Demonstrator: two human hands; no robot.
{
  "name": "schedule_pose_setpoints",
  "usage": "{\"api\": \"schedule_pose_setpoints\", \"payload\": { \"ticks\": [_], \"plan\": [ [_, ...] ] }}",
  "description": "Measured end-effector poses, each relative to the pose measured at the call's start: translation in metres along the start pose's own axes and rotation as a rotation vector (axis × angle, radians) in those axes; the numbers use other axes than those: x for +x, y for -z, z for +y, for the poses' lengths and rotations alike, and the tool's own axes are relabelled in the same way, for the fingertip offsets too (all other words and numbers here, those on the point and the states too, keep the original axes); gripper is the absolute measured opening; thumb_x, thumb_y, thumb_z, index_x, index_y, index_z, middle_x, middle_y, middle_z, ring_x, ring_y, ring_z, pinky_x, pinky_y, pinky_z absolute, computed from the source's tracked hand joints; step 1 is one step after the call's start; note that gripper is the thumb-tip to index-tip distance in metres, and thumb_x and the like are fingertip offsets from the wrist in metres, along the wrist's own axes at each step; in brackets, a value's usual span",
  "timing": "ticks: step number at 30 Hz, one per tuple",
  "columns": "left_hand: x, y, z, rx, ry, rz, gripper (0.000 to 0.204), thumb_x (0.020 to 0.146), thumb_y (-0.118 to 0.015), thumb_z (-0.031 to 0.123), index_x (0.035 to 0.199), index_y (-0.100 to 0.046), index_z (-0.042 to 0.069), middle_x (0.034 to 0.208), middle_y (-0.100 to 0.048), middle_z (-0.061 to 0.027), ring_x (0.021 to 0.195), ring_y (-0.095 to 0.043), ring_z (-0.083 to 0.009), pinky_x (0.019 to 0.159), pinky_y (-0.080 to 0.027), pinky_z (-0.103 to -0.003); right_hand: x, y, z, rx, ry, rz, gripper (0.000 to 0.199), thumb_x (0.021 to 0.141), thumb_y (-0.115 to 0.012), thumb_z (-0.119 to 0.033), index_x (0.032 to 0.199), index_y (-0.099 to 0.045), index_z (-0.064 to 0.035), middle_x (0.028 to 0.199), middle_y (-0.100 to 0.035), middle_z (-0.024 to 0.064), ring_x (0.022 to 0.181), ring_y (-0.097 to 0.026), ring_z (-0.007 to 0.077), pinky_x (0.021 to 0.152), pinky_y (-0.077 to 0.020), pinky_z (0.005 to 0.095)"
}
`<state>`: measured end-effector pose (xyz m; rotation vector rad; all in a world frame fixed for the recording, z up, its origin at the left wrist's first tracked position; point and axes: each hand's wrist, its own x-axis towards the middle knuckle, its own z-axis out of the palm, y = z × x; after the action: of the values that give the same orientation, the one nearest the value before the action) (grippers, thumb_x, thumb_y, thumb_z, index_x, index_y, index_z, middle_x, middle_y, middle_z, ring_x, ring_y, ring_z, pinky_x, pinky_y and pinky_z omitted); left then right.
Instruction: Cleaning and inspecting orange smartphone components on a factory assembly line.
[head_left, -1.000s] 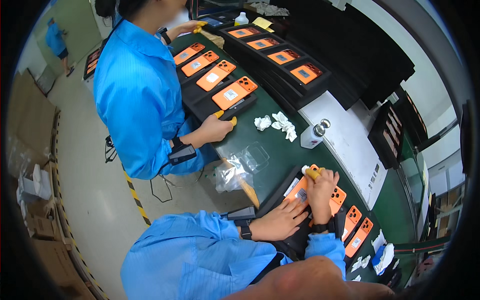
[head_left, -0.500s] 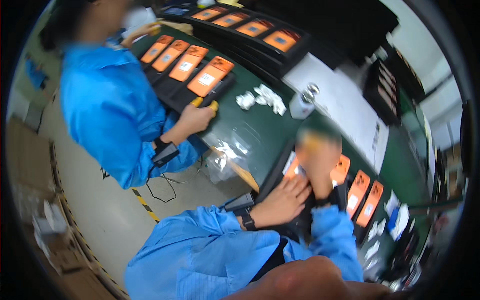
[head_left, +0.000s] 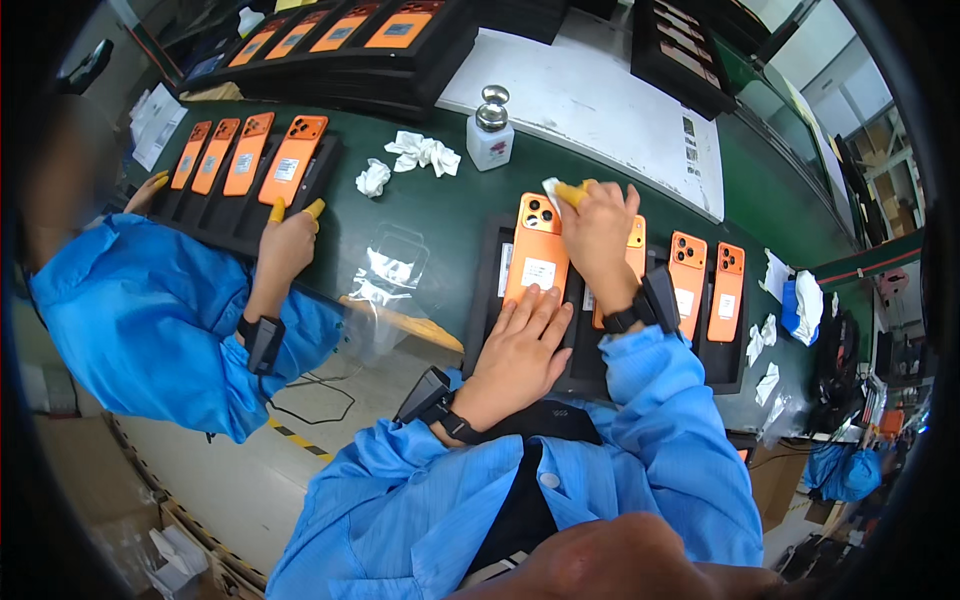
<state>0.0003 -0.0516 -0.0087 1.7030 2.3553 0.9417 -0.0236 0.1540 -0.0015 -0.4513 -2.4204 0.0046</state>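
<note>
In front of me a black foam tray [head_left: 487, 285] holds several orange phones, backs up, each with a white label. My left hand [head_left: 518, 350] lies with its fingers stretched out on the lower end of the leftmost phone [head_left: 530, 248]. Yellow finger covers sit on fingers of my right hand [head_left: 598, 232], which pinches a small white wipe [head_left: 551, 190] beside that phone's camera lenses. My right hand and wrist partly hide the second phone [head_left: 636, 245]. Two more phones, a third [head_left: 687, 265] and a fourth [head_left: 729, 275], lie further right in the tray.
A white pump bottle [head_left: 490, 145] with a metal top stands beyond the tray, near crumpled white wipes [head_left: 425, 153]. At left, a co-worker's hand [head_left: 285, 245] touches another phone tray [head_left: 225, 222]. Stacked trays [head_left: 430, 65] stand behind; more wipes [head_left: 768, 383] lie at right.
The view has swung, so the tray shows more squarely. My right hand has shifted to the upper end of the leftmost phone, where the wipe shows; my left hand stays on its lower end.
</note>
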Motion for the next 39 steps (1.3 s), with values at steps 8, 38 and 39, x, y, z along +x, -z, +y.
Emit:
{"api": "schedule_pose_setpoints", "payload": {
  "ticks": [8,38,39],
  "plan": [
    [0.000,0.005,0.004,0.041,0.013,0.017,0.056,0.090,-0.067,0.029,0.140,-0.054,0.005,0.149,-0.048,-0.0175,0.140,-0.042,-0.0393,0.114,-0.035,-0.053,-0.003,0.006,0.004,-0.019,-0.012,-0.013,0.013,0.086,-0.069,-0.021,0.093,-0.077,-0.0146,0.086,-0.065,0.0059,0.091,-0.058,0.0274,0.101,-0.0364,0.0609],
    [0.000,-0.002,0.001,0.046,-0.011,0.038,0.056,0.090,-0.068,0.028,0.140,-0.054,0.005,0.148,-0.049,-0.0165,0.140,-0.042,-0.0385,0.113,-0.036,-0.051,-0.015,0.048,0.022,-0.004,-0.097,0.134,0.014,0.084,-0.072,-0.018,0.083,-0.075,-0.0042,0.082,-0.064,0.0103,0.089,-0.060,0.0325,0.097,-0.0400,0.0551],
    [0.000,0.000,0.002,0.046,-0.015,0.039,0.056,0.090,-0.068,0.028,0.140,-0.054,0.005,0.148,-0.049,-0.0165,0.140,-0.042,-0.0385,0.113,-0.036,-0.051,-0.023,0.055,0.020,0.053,-0.078,0.108,0.013,0.084,-0.072,-0.017,0.085,-0.075,-0.0040,0.082,-0.064,0.0116,0.089,-0.059,0.0332,0.096,-0.0405,0.0541]
  ]
}}
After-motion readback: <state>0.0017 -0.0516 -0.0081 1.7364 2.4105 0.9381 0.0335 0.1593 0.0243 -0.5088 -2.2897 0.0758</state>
